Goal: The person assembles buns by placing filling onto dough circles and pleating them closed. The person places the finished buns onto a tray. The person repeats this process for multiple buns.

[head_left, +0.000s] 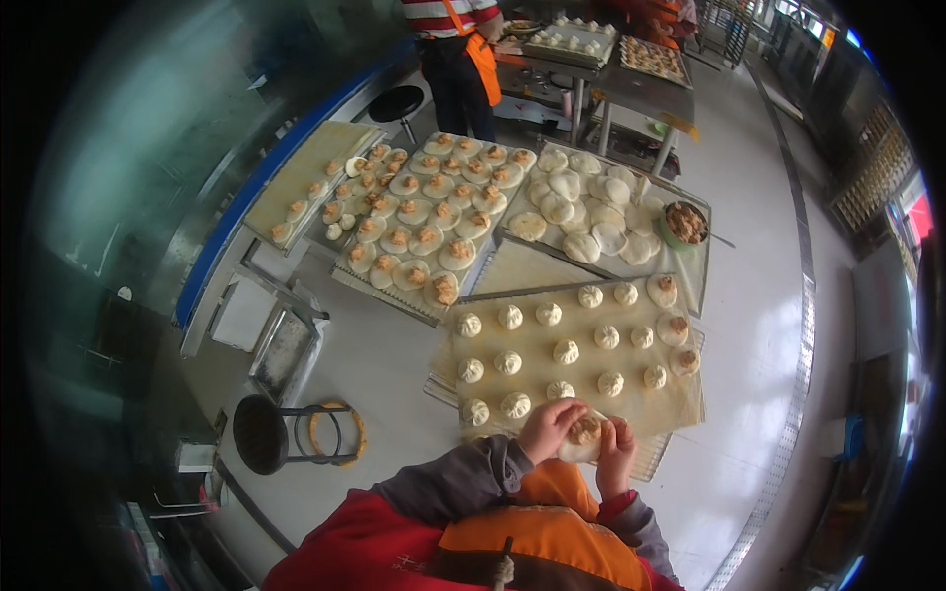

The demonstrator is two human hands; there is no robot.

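Observation:
Between my two hands, above the near edge of a cloth-lined tray (532,340), a round dough wrapper (581,450) with a lump of brown meat filling (585,427) on it is held up. My left hand (548,429) pinches its left edge; my right hand (616,453) closes on its right edge. Rows of pleated buns (566,352) stand on the tray. Along the tray's right side lie a few open wrappers topped with filling (673,329).
Farther left, a tray (419,313) bears many filled wrappers. Behind, plain dough wrappers (567,185) lie beside a bowl of filling (685,223) with a utensil handle sticking out. Stools (259,435) stand at left. A co-worker in an orange apron (483,69) is at the back.

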